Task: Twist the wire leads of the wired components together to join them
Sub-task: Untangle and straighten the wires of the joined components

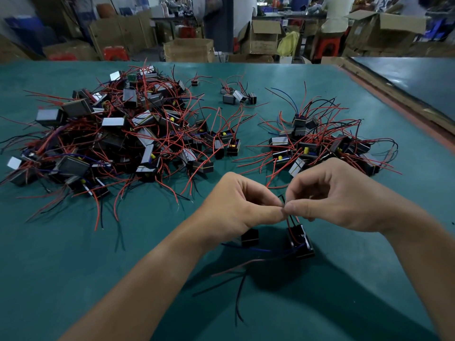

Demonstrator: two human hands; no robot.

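Two small black wired components hang just above the green table: one [250,237] under my left palm, the other [301,241] below my right hand. Their red and black wire leads [290,219] run up to where my fingertips meet. My left hand [236,205] pinches the leads between thumb and forefinger. My right hand [330,195] pinches them too, thumb tip against my left thumb. Loose red, black and blue leads [240,269] trail toward me beneath the components.
A big tangled heap of wired components [118,134] covers the table's left half, a smaller heap [320,143] lies at the right, and a few pieces [237,96] sit further back. The table's right edge [394,104] runs diagonally. Cardboard boxes [188,49] stand beyond.
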